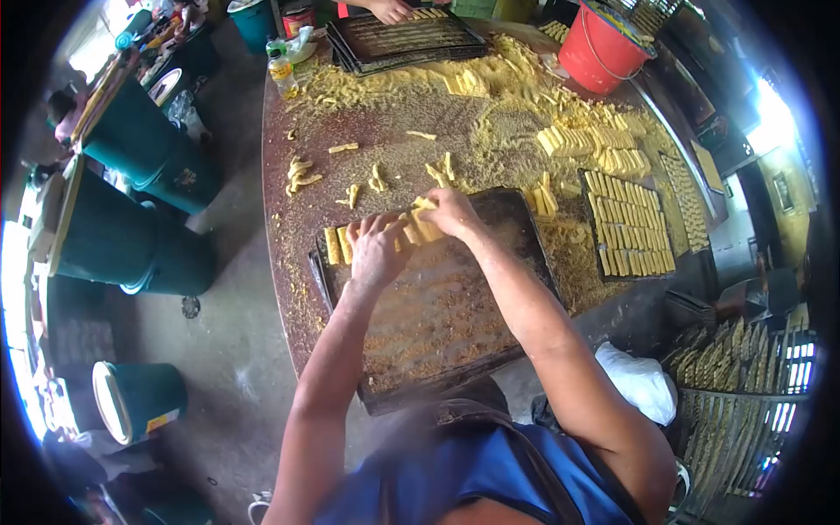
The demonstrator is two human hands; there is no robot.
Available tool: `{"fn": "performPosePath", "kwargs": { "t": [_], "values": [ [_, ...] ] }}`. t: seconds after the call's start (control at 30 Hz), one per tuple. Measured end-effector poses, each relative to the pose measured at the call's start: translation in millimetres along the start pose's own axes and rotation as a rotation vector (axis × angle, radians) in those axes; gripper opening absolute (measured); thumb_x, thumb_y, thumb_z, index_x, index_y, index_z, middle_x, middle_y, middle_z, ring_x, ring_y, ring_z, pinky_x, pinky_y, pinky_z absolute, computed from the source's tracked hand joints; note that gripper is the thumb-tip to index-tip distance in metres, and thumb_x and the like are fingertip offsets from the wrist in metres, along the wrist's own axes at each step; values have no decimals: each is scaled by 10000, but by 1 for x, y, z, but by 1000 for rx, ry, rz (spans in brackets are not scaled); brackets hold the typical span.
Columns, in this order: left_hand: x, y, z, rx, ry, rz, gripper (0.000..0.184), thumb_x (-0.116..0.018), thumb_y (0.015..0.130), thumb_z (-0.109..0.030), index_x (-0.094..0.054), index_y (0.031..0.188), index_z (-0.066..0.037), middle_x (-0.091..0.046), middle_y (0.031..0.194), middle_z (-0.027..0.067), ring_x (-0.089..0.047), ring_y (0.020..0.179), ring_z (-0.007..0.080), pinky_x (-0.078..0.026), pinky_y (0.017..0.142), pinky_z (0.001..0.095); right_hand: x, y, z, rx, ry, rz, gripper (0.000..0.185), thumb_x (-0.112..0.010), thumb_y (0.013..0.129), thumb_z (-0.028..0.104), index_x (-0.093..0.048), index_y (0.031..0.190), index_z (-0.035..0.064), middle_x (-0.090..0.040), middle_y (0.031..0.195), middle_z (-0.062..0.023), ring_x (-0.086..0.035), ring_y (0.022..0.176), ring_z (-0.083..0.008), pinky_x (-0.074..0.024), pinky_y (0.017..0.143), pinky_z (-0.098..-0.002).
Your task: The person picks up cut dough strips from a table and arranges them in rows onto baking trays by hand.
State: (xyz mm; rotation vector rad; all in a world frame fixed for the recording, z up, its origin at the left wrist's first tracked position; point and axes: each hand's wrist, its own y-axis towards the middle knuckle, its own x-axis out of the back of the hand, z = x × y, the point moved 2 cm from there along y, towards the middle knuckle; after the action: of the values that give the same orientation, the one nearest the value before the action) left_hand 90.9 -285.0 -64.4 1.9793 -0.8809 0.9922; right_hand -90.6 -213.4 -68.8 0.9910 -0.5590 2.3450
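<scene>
A dark baking tray (pixel 437 315), dusted with crumbs, lies at the near edge of the table. Along its far edge runs a row of yellow dough sticks (pixel 332 246), set side by side. My left hand (pixel 378 245) bends its fingers over the sticks in that row and closes on one. Just to its right, my right hand (pixel 452 213) pinches another dough stick (pixel 425 203) at the tray's far edge. My fingers partly hide the sticks between both hands.
Loose dough pieces (pixel 300 175) lie beyond the tray. A full tray of sticks (pixel 630 226) and stacked sticks (pixel 564 142) are at right. A red bucket (pixel 604 52), a bottle (pixel 282 74) and a co-worker's hand (pixel 390 10) over dark trays (pixel 407 39) are farther back. Green bins (pixel 131 236) stand left.
</scene>
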Motion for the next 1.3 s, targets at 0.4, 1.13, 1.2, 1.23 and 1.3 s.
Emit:
{"fn": "performPosePath", "kwargs": {
  "t": [0.4,1.13,1.2,1.23,1.3],
  "values": [
    [-20,25,-36,-99,-63,84,436,-813,742,-319,-705,1145,-191,-652,1202,16,-542,1187,213,-276,1074,489,39,-7,-32,-147,47,-29,343,-822,703,267,-676,935,61,-722,915,-147,-704,900,-288,-546,799,-374],
    [-10,19,-34,-161,88,102,278,-799,777,-304,-741,1005,-154,-711,1018,13,-607,1080,203,-336,983,444,61,-33,-65,114,-101,-267,162,-688,818,232,-706,916,105,-709,877,-136,-693,880,-331,-548,742,-450],
    [-10,20,-31,-153,71,79,294,-805,771,-309,-740,1013,-156,-705,1051,13,-599,1093,205,-335,981,449,58,-38,-60,159,-170,-238,172,-678,819,218,-698,945,102,-709,881,-138,-691,895,-333,-548,751,-458],
    [-10,21,-29,-138,77,67,310,-811,765,-314,-739,1022,-158,-699,1085,13,-591,1107,207,-334,979,453,55,-39,-55,216,-160,-346,170,-676,821,218,-691,933,92,-710,876,-142,-692,877,-341,-548,749,-465],
    [-18,28,-34,-108,-16,62,345,-823,750,-319,-739,1045,-162,-678,1149,20,-569,1143,217,-324,1004,461,43,-41,-43,267,-171,-452,169,-673,823,218,-685,920,81,-711,871,-145,-693,859,-350,-548,746,-472]
  ]
}}
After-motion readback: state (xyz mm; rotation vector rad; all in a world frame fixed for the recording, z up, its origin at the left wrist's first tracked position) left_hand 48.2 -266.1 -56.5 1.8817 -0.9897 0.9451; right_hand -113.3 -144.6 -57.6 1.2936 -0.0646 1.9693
